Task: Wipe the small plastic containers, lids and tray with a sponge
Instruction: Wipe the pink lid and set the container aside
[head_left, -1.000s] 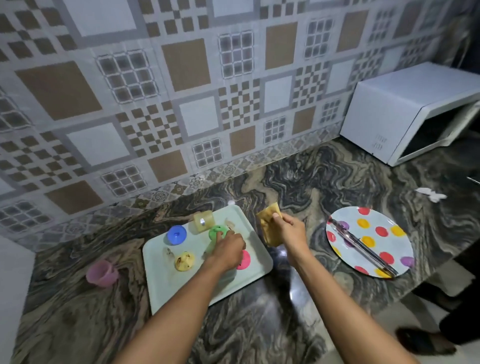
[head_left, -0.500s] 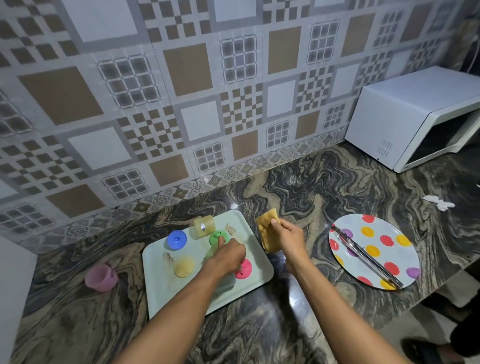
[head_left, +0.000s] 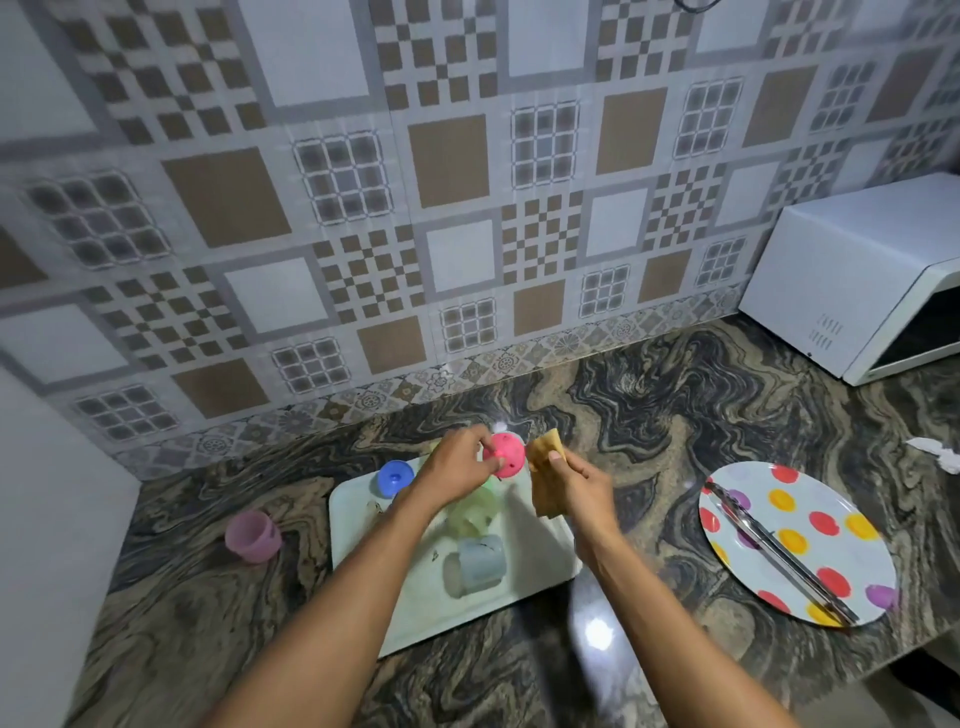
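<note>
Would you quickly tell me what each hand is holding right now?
Left hand: pinches the pink lid, lifted off the tray.
Right hand: grips the yellow sponge.

The scene is lit evenly but rather dimly, a bright glare spot is cast on the polished countertop (head_left: 597, 631), probably by an overhead lamp, the wall tiles (head_left: 208, 156) are smeared by motion blur, and straight lines are bowed toward the edges

A pink lid (head_left: 505, 455), a blue lid (head_left: 395, 478), a yellow sponge (head_left: 543, 458), a pale green tray (head_left: 358, 535); the white plate (head_left: 831, 551) has red, yellow and purple dots.
</note>
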